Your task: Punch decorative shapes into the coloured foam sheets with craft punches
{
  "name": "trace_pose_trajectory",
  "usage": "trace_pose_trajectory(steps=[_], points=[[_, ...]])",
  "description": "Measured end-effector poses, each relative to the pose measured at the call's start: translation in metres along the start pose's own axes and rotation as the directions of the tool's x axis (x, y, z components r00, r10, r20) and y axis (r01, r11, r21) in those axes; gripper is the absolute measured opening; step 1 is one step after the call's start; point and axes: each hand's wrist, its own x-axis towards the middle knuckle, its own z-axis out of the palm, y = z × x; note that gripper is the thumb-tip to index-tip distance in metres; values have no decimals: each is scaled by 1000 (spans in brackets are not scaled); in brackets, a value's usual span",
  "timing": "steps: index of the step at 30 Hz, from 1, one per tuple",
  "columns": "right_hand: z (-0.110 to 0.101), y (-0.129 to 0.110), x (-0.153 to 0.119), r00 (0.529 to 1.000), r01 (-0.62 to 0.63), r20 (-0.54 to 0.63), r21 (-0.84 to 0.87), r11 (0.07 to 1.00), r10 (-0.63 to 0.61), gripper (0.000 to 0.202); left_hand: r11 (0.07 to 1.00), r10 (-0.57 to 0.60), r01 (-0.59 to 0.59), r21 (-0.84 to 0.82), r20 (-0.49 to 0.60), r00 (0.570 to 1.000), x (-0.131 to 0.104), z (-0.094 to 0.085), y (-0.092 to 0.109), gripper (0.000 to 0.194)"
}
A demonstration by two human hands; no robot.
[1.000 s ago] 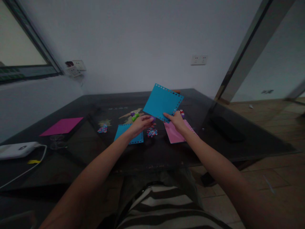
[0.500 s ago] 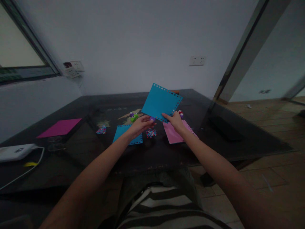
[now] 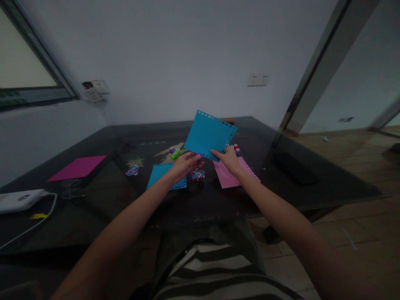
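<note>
A blue square paper [image 3: 209, 131] is tilted up above the table, with round holes punched along its top and right edges. My right hand [image 3: 229, 159] pinches its lower right edge, thumb in front. My left hand [image 3: 184, 164] is closed around a small purple hole punch [image 3: 199, 157] near the paper's lower edge; whether the punch touches the paper I cannot tell. Below it lies a pile of small coloured paper bits [image 3: 198, 174]. Another blue paper [image 3: 179, 183] with holed edges lies under my left wrist, and a pink holed paper [image 3: 225, 175] under my right.
Green and purple punches with eyes [image 3: 175, 154] stand behind my left hand, red and purple ones [image 3: 236, 148] behind my right. A magenta sheet [image 3: 78, 167], more paper bits [image 3: 132, 170], a white device with a cable [image 3: 21, 201] and a dark flat object [image 3: 295, 168] lie on the black table [image 3: 118, 212].
The held blue paper has shifted very slightly left and down in view. Both hands keep their hold, and the things on the table stay in place.
</note>
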Motion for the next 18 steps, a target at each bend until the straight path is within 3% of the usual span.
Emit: trace_pose_trajectory(steps=[8, 18], points=[[1, -7, -4, 999, 33, 32, -58, 998, -31, 29, 1000, 4, -3, 14, -70, 998, 0, 5, -1, 18], [6, -6, -4, 997, 61, 33, 42, 997, -63, 28, 999, 13, -8, 42, -117, 993, 2, 2, -6, 23]])
